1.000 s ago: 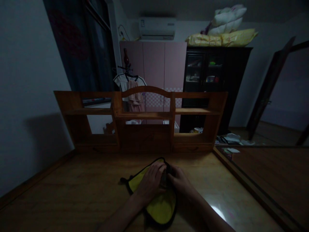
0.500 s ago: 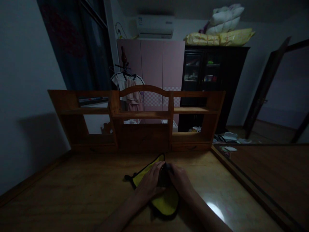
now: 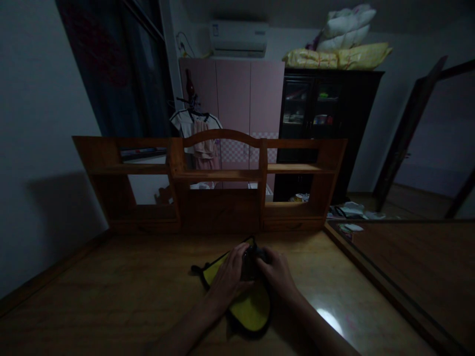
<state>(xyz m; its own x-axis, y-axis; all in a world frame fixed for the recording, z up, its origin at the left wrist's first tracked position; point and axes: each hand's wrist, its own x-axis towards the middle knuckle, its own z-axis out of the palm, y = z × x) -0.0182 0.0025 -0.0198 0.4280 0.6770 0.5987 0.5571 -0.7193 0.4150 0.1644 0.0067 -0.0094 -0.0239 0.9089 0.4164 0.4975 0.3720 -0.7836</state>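
A small dark, rounded, shiny object (image 3: 250, 267) is between my two hands above the yellow cloth with black edging (image 3: 254, 311). My left hand (image 3: 228, 274) is curled round its left side. My right hand (image 3: 279, 274) closes at its upper right, its fingers by a dark grey part near the top. Dim light hides the exact kind of object. The cloth lies flat on the wooden desk (image 3: 141, 287) under both hands, with a black loop at its left corner.
A wooden shelf unit (image 3: 218, 175) stands along the desk's far edge. A raised wooden rim (image 3: 371, 282) runs down the right side, and a white wall (image 3: 55, 198) borders the left. A bright reflection shows on the desk near my right forearm.
Both hands have shifted slightly around the dark object, and my right fingers sit differently at its top. The cloth's near end has moved a little to the left.
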